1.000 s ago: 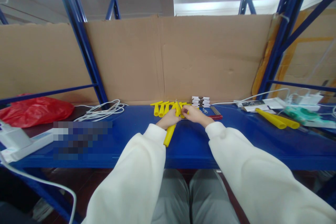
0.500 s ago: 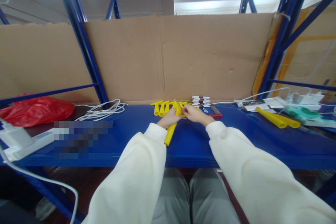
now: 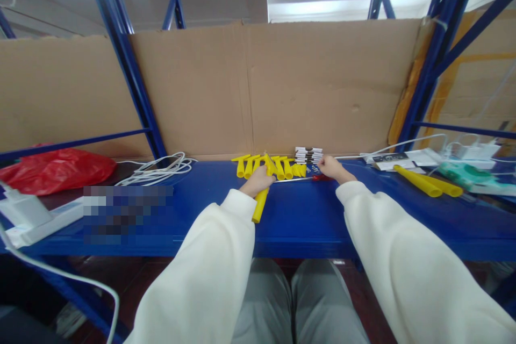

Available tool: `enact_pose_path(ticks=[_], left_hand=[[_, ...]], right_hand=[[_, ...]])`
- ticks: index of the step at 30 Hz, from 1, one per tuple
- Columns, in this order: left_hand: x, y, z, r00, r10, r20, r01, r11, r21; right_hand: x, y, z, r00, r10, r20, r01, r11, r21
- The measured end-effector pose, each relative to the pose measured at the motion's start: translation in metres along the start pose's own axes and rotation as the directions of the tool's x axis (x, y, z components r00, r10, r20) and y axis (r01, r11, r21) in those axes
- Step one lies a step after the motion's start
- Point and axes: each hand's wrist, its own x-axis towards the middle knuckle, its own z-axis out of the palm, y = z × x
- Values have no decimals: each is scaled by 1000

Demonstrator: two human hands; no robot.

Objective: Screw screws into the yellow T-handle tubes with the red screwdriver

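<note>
Since half a second ago the right hand [image 3: 329, 166] has moved away from the left hand [image 3: 259, 180] to a spot just right of the stack [image 3: 308, 155] of flat white packs, while the left hand has stayed to the left of that stack. The left hand is closed around a yellow tube [image 3: 260, 207], whose lower end slants out below the fist, nearer the person than the stack. The right hand has its fingers curled; I cannot tell whether it grips anything. Just below it, in front of the stack, sits a red piece [image 3: 317, 178], with a thin pale rod [image 3: 294, 179] running from it toward the left hand.

Left of the stack stands a row of yellow fittings [image 3: 241, 167], partly hidden by the left hand. Small yellow pieces [image 3: 299, 170] lie just in front of the stack's left side, and a blue card [image 3: 313, 170] with white marks lies directly in front of it. Well to the right of the stack are two yellow pipes [image 3: 419, 183] on the blue tabletop [image 3: 298, 215]; well to its left are a coiled cable [image 3: 159, 169] and, farther on, a red bag [image 3: 60, 169]. Cardboard [image 3: 258, 86] rises behind the stack.
</note>
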Motion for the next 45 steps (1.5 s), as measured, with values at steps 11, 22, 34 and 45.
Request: enact_pose_path(ticks=[11,22,34,45], left_hand=[[2,-4,1,1000,20,15,-20,1000,19],[-3,5,0,999,-37,-3,37,999,27],[-3,4,1,999,-37,-17,36,998,-54],[16,15,24,983,-131,126,173,887,-428]], right_hand=[[3,-3,1,989,102,111,-87,988,-130],[3,-6,0,972,165,167,-129,969,-212],[-5,-10,-9,967,230,109,-219,970,-103],[-20,-16,-13,978,205,34,-205,979,-3]])
